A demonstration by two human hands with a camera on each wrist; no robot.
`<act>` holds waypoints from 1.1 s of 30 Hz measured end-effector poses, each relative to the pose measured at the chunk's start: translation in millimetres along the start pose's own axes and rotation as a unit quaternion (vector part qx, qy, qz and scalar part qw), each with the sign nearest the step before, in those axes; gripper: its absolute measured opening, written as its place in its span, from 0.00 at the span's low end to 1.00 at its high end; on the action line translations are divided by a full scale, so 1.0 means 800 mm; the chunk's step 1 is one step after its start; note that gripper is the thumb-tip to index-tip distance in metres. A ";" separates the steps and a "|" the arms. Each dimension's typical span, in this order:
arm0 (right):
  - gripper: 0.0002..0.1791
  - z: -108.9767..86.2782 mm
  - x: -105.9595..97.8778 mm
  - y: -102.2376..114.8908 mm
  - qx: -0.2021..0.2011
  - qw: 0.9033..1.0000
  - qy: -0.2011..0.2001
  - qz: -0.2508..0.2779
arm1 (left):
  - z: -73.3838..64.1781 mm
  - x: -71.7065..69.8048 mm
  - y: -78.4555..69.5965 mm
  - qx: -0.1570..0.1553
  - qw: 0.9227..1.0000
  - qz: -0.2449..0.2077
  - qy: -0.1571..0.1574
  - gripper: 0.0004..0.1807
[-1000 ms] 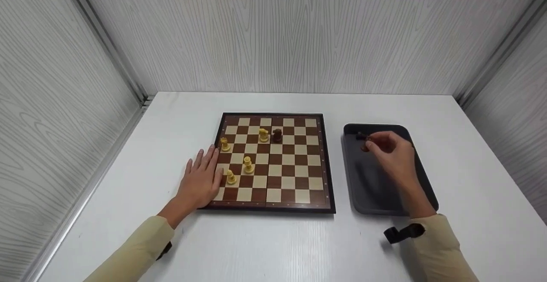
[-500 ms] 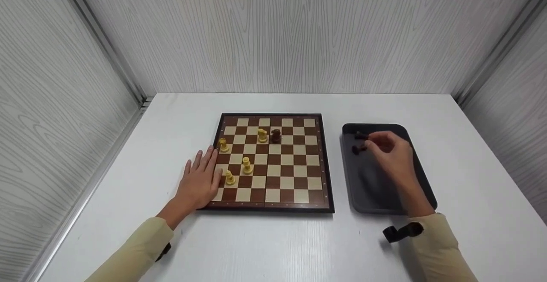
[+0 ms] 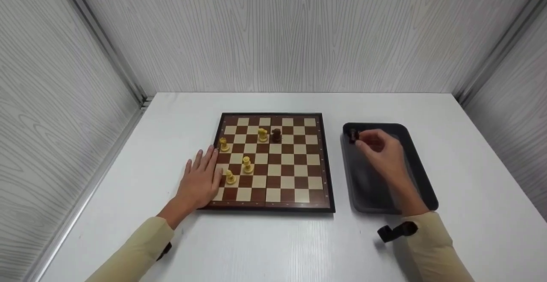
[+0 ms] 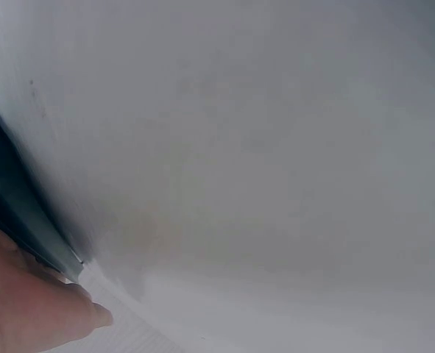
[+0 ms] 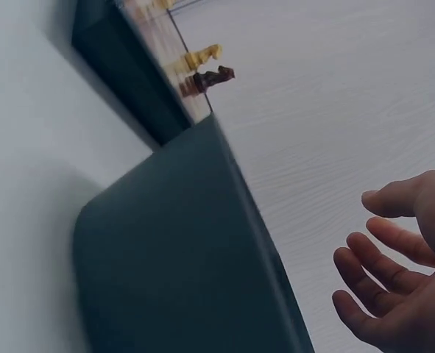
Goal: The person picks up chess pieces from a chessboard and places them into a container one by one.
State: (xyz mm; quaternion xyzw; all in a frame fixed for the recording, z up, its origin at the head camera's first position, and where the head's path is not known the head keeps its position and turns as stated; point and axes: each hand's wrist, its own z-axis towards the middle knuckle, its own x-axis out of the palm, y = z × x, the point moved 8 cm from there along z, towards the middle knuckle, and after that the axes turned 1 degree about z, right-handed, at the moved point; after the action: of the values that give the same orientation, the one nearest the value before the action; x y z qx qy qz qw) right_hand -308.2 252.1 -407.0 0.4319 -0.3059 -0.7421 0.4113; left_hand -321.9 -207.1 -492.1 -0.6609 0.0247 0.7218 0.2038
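In the head view my left hand [image 3: 198,183] rests with spread fingers on the left edge of the chessboard [image 3: 299,207], its thumb beside a pale yellow chess piece [image 3: 230,177]. Over the dark tray [image 3: 421,175], my right hand [image 3: 384,154] has its fingertips right at a dark chess piece [image 3: 353,135] in the far left corner. The right wrist view shows the right hand's fingers [image 5: 368,268] loosely bent and apart from the thumb, nothing between them. On the far part of the board, a yellow knight [image 3: 263,135] stands beside a dark brown knight [image 3: 277,135].
Two more yellow pieces stand on the board, one near the left edge [image 3: 224,145] and a taller one [image 3: 248,165] left of the centre. The tray stands right of the board on a white table [image 3: 273,243]. Pale wood-grain panels [image 3: 273,34] enclose the back and sides.
My right hand has moved slightly left. The dark pieces in the tray have shifted toward its far left corner, and the fingers no longer pinch one. My left hand has stayed put.
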 end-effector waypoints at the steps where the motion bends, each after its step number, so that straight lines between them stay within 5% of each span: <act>1: 0.14 0.000 0.004 0.003 0.001 1.000 0.000 0.007 | 0.000 -0.001 0.000 0.001 1.000 0.002 0.000 0.34; 15: 0.15 0.026 0.081 0.033 -0.009 0.999 0.050 0.014 | 0.000 0.001 0.004 -0.005 1.000 0.005 -0.004 0.34; 24: 0.16 0.033 0.120 0.037 -0.011 0.996 0.075 0.052 | 0.003 0.003 0.001 -0.004 1.000 0.006 0.006 0.35; 33: 0.16 0.043 0.158 0.033 -0.011 0.996 0.083 0.033 | 0.003 0.003 0.002 -0.007 1.000 0.015 0.009 0.35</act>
State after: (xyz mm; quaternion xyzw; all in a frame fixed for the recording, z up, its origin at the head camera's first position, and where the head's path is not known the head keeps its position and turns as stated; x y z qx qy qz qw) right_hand -366.4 132.1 -419.7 0.4771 -0.2768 -0.6929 0.4644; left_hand -324.9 -207.5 -494.4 -0.6680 0.0317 0.7193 0.1880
